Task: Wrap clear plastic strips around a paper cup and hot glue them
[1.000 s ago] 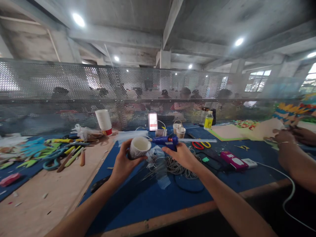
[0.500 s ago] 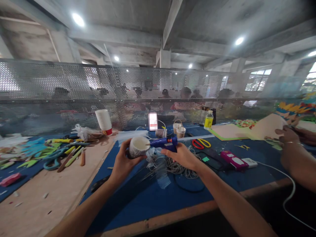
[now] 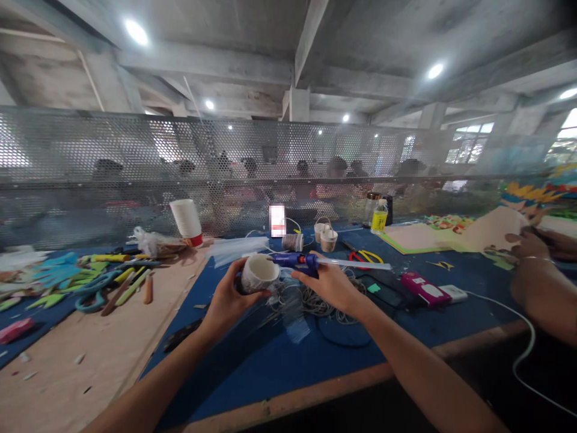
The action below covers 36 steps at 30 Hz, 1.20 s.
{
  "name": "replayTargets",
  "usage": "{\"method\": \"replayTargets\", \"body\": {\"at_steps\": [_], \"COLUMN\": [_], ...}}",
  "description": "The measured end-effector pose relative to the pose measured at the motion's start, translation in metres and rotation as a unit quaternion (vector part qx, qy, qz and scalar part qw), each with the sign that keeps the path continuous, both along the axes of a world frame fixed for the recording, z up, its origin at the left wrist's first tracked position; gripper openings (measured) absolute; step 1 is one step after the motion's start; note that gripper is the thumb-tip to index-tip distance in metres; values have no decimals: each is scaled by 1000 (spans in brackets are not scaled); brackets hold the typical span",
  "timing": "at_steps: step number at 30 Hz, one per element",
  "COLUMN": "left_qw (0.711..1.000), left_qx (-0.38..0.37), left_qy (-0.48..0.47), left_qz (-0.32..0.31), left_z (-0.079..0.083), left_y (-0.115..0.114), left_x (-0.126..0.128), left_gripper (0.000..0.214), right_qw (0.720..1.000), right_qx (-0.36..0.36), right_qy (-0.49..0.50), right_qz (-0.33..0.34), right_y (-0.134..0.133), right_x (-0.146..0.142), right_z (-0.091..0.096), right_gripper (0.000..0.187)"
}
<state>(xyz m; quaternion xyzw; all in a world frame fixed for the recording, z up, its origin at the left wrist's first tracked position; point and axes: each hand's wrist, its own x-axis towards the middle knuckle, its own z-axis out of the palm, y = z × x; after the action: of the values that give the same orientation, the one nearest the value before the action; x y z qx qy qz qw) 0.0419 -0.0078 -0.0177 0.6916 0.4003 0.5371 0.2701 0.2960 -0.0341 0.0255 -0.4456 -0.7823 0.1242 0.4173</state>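
Note:
My left hand (image 3: 229, 297) is wrapped round a white cup (image 3: 260, 275) with a textured, cord-like outside, its mouth tipped toward me. In my right hand (image 3: 331, 285) is a blue hot glue gun (image 3: 293, 260), its nozzle pointing left at the cup's far rim; whether the tip touches I cannot tell. A clear glue stick (image 3: 356, 263) sticks out of the gun's back end. Below both hands lies a tangle of grey cord (image 3: 320, 300) with a strip of clear film (image 3: 296, 322). Two small cups with handles, one a white bucket (image 3: 329, 240), stand behind the gun.
Stacked paper cups (image 3: 186, 221) stand at the back left, near blue scissors (image 3: 97, 291) and several tools. Red-and-yellow scissors (image 3: 372, 257), a purple box (image 3: 425, 288) and a yellow-labelled bottle (image 3: 379, 218) lie or stand to the right. Another person's hand (image 3: 532, 248) holds paper (image 3: 489, 231) at far right.
The cup has turned and its mouth shows more. The glue gun has swung so its nozzle sits at the far rim instead of inside the opening, and its glue stick now shows.

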Motion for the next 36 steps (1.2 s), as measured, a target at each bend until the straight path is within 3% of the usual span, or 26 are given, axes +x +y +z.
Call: {"method": "replayTargets", "body": {"at_steps": [9,15,19,23,28,36], "left_qw": [999,999,995,988,976,937], "left_qx": [20,-10,-61,-102,-140,-207], "left_qy": [9,-45,-76,-108,-145,-153], "left_qz": [34,17,3,-33,-83,-235], "left_z": [1,11,15,14,8,7], "left_y": [1,0,-1,-1,-4,-13], "left_x": [-2,1,1,3,6,4], "left_gripper": [79,78,80,81,78,69], "right_qw": [999,982,962,934,913,927], "right_qx": [-24,-143,-149,-149,-173,-145], "right_qy": [-33,98,209,306,350,323], "right_qz": [-3,68,89,110,120,126], "right_y": [-2,-1,4,6,5,6], "right_x": [-1,4,2,-6,-15,-16], "right_z": [1,5,3,1,-1,-7], "right_gripper": [32,40,42,42,41,39]}}
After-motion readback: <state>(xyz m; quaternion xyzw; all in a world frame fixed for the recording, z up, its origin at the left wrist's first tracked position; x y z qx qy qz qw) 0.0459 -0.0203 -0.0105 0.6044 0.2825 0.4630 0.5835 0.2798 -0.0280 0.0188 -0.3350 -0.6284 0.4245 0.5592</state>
